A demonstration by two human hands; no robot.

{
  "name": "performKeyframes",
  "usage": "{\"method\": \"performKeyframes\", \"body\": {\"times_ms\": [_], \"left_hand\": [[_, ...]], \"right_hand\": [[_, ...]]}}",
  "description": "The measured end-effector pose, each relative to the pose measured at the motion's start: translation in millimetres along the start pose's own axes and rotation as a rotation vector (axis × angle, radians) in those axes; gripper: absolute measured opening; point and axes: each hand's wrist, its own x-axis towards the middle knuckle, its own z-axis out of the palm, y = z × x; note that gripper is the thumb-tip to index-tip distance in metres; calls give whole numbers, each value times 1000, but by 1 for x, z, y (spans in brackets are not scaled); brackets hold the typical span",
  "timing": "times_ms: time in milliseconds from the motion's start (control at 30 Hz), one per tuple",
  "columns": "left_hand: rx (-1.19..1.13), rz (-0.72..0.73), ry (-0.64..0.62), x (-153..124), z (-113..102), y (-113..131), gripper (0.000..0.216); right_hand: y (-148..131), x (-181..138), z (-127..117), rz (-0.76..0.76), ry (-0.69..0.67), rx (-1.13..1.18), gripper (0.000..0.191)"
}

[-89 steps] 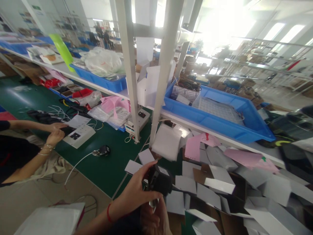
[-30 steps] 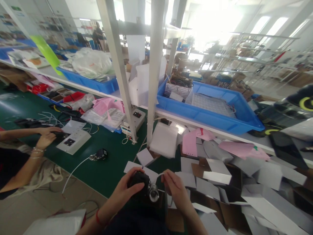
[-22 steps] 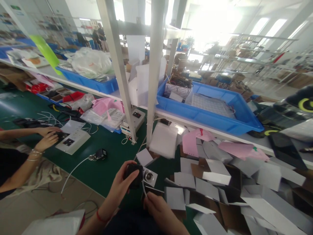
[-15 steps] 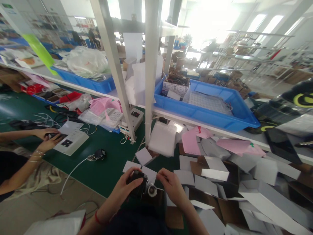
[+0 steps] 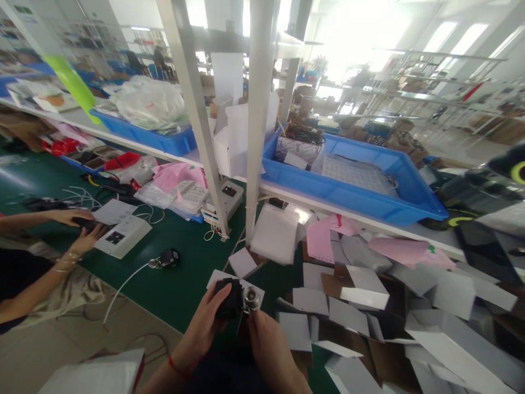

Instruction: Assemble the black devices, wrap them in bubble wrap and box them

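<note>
Co-worker's hands (image 5: 84,232) far left at white box (image 5: 123,236), open green worktop (image 5: 180,284) near edge, left hand (image 5: 207,323) gripping black camera (image 5: 230,298), right hand (image 5: 266,339) pinching its underside, blue bin (image 5: 353,183) with clear tray, white cartons (image 5: 369,306) right.

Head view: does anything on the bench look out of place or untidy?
Yes. Flat white box blanks lie strewn in a jumbled, overlapping heap across the right of the green bench, some tilted, with pink sheets mixed in. Nothing looks spilled or broken.

Bare green mat (image 5: 180,279) left, white cartons (image 5: 369,306) crowding right
</note>
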Motion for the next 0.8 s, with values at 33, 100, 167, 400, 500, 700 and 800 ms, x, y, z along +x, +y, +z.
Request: {"method": "performKeyframes", "body": {"times_ms": [33, 100, 167, 400, 500, 700, 800], "left_hand": [[36, 18, -7, 0, 0, -3, 74], [119, 52, -19, 1, -1, -8, 71], [204, 72, -23, 2, -2, -13, 71], [254, -41, -104, 16, -14, -12, 71], [308, -50, -225, 22, -14, -4, 64], [509, -48, -354, 61, 1, -12, 69], [796, 194, -445, 102, 14, -18, 67]], "right_hand": [[4, 0, 3, -14, 1, -38, 28], [9, -2, 6, -65, 6, -111, 27], [9, -3, 4, -145, 11, -164, 27], [5, 10, -23, -196, 118, -151, 14], [3, 13, -31, -8, 53, 88, 30], [14, 4, -32, 84, 87, 393, 26], [23, -4, -35, 210, 233, 661, 38]]}}
